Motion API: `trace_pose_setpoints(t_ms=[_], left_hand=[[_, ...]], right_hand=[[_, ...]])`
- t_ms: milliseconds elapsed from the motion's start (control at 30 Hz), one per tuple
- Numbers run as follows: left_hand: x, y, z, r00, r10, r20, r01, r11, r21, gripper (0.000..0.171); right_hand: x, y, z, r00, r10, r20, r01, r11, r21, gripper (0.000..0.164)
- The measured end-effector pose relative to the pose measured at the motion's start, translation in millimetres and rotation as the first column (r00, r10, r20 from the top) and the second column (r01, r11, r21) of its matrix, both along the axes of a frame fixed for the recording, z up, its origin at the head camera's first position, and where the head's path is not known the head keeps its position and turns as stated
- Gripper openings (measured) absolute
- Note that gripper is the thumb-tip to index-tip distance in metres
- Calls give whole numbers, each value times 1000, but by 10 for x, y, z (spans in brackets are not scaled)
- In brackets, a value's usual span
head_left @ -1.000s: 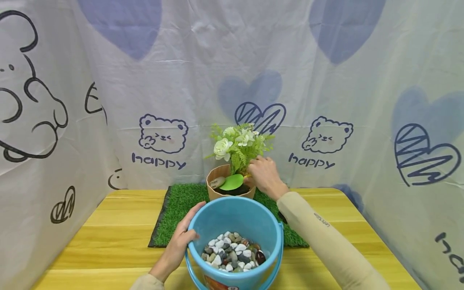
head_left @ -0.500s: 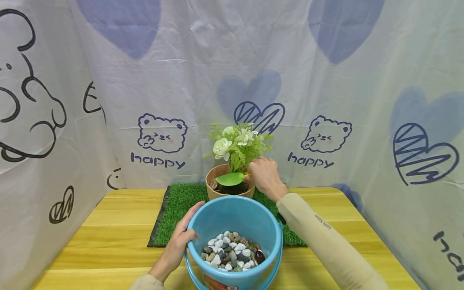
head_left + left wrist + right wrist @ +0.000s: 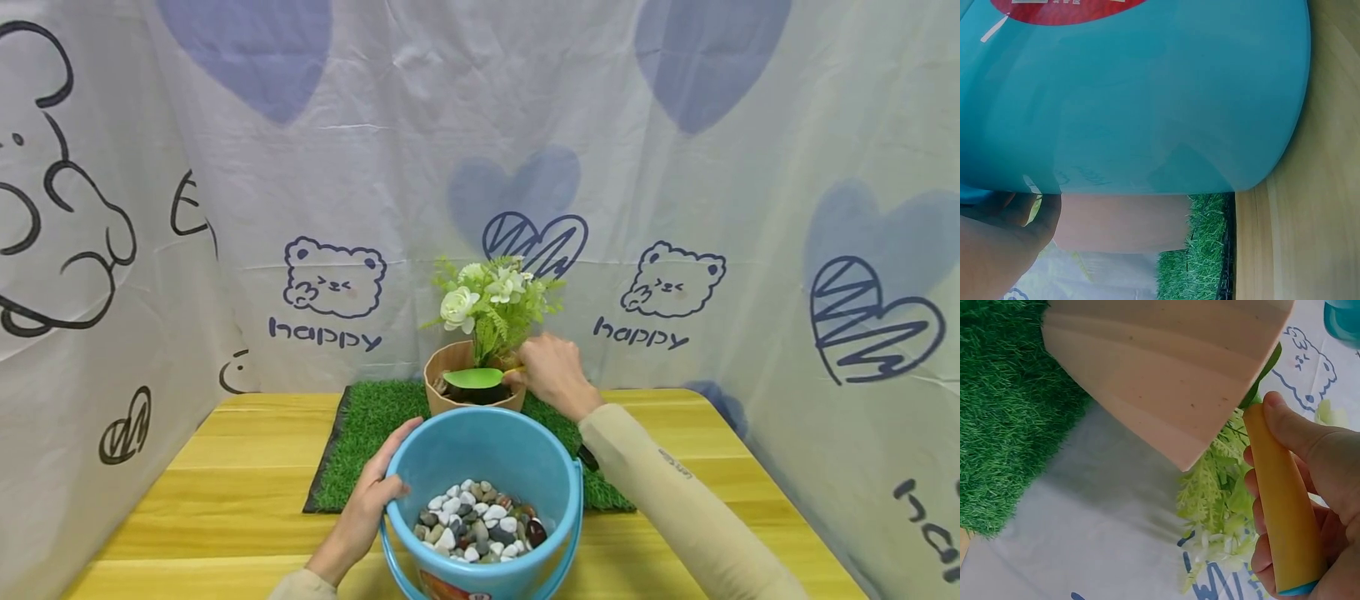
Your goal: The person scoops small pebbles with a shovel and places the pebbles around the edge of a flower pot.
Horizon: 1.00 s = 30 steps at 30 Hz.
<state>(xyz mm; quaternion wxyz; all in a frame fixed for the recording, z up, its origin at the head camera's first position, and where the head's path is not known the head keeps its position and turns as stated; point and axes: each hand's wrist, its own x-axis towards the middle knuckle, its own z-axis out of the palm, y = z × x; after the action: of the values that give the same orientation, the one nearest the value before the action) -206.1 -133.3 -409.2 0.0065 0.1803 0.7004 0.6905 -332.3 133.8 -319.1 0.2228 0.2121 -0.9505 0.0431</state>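
Note:
My right hand [image 3: 557, 372] grips the yellow handle [image 3: 1285, 506] of a small trowel, its green blade [image 3: 472, 378] over the flowerpot's opening. The tan flowerpot [image 3: 474, 406] bears green foliage and white flowers [image 3: 461, 308]; dark fill and some stones show inside. At the front, my left hand [image 3: 372, 492] holds the left rim of a blue bucket [image 3: 487, 433], thumb over the edge. White, grey and brown pebbles [image 3: 480, 521] cover the bucket's bottom. In the left wrist view the bucket's wall hides most of that hand's fingers.
Flowerpot and bucket stand one behind the other, the pot on an artificial grass mat [image 3: 375, 433]. Below is a yellow wooden table [image 3: 225, 492]. A printed white curtain [image 3: 405, 167] closes off the back and sides.
The trowel blade has turned over above the pot, and the stone at its tip has dropped inside. My right hand has shifted slightly right and down. The left hand and bucket stay put.

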Motion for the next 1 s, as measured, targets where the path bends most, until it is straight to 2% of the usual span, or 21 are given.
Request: trace_pose_setpoints(t_ms=[400,700,867,1000], left_hand=[[-4,-2,5,1000,-5,1,5,1000,2,78],[-19,-16,5,1000,-10,-7,10,1000,-5,78],[-15,-16,-1,1000,-8,-6,8,1000,-3,78],[-9,-10,0,1000,-13,-5,13,1000,2,78]], right_hand=[[6,-68,-44,998,-1,-70,7,996,88,58],[35,-66,-13,993,-20,-113,39,984,172,48],[37,-11,-36,997,-13,-82,25,990,141,50],[35,61,-69,999,-4,-34,6,998,55,41]])
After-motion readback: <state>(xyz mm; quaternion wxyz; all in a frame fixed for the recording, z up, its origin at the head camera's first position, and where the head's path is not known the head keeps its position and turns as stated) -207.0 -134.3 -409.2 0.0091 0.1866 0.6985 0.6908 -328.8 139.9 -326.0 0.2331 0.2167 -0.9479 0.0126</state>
